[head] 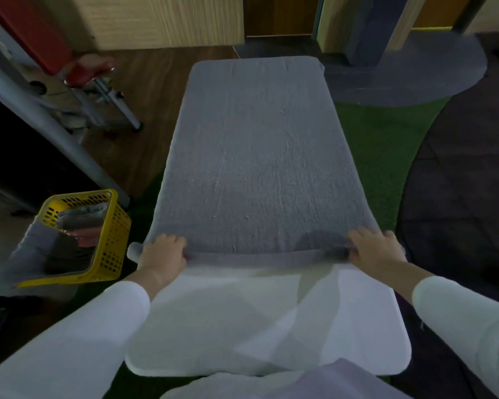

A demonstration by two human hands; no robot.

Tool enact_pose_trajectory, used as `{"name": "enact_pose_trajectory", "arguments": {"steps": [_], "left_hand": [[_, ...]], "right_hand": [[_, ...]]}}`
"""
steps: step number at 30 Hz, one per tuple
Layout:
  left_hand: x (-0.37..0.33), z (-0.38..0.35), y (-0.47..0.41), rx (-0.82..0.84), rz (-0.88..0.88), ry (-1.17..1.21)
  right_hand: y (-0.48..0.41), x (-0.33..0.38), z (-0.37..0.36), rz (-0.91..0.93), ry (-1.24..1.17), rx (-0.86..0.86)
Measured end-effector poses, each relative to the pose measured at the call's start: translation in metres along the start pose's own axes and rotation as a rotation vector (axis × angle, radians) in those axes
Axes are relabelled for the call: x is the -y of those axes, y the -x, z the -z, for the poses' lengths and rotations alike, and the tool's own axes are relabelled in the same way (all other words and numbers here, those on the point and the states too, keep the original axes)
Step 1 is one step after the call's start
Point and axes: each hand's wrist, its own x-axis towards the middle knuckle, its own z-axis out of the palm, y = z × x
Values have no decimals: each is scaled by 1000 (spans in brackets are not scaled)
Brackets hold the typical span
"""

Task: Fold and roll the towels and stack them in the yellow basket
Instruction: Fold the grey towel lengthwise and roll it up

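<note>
A long grey towel (257,156) lies flat, stretching away from me over a white surface (265,321). Its near edge is turned over into a narrow fold. My left hand (163,250) grips the near left corner of that fold, fingers curled over the cloth. My right hand (376,249) grips the near right corner the same way. The yellow basket (110,240) stands to the left of the towel, tilted, with rolled towels inside and a grey towel (32,249) hanging over its left rim.
Green turf (386,156) lies to the right of the towel, and a grey mat (415,67) sits at the far right. A red and metal stand (98,82) is on the wooden floor at the far left, beside a grey slanted post (55,128).
</note>
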Motion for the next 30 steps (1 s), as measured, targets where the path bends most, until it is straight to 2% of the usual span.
{"name": "enact_pose_trajectory", "arguments": {"steps": [2, 4, 6, 11, 13, 16, 17, 18, 20, 22, 25, 27, 30], "left_hand": [[2, -14, 2, -197, 3, 154], [1, -27, 4, -187, -71, 251], [-1, -37, 5, -176, -111, 256], [-2, -31, 2, -94, -73, 83], [-4, -18, -4, -13, -46, 97], [0, 0, -12, 303, -60, 163], [1, 5, -12, 356, -61, 176], [3, 7, -11, 316, -58, 167], [3, 6, -9, 50, -26, 111], [-2, 0, -7, -107, -31, 162], [-12, -18, 2, -148, -122, 281], [-14, -27, 9, -218, -132, 188], [-12, -24, 10, -163, -102, -38]], "right_hand": [[3, 2, -4, -77, -83, -160], [7, 11, -9, -96, -205, -101], [10, 19, -20, -72, -214, -29], [5, 26, -20, -74, -111, -56], [0, 25, -9, -37, -98, -23], [-2, 19, 4, 38, -149, 223], [0, 16, 8, 33, -126, 277], [0, 12, 9, 25, -62, 251], [1, 8, 8, -25, 65, 26], [0, 13, 6, -87, -4, -119], [2, 30, -2, -101, -165, 1], [6, 38, -9, -118, -132, 18], [5, 40, -5, -144, 7, -2]]}}
